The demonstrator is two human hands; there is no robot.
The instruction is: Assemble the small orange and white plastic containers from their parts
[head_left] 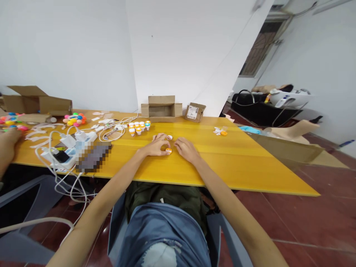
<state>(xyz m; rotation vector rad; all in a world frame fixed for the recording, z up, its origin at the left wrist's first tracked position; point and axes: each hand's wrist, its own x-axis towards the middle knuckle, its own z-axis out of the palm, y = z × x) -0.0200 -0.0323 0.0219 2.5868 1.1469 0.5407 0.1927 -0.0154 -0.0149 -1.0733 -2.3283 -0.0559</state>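
Observation:
My left hand (156, 145) rests over the yellow table in front of me, its fingers curled around a small orange-and-white round piece (168, 151) near the thumb tip. Just beyond those fingers lies a small white piece (169, 137), partly covered. My right hand (185, 148) is close by on the right, fingers bent and drawn together at the tips; whatever they may hold is too small to make out. Behind my left hand, to the left, stands a group of small white pieces with orange or teal bands (139, 127). An orange piece with white bits (223, 132) lies farther right.
Open cardboard box (162, 110) and smaller box (195, 112) stand at the wall edge. Left are a power strip (80, 148), white cables, a blurred dark item (94, 157), colourful balls (75, 119) and another person's hand (8, 144). The table (250, 170) ends at right.

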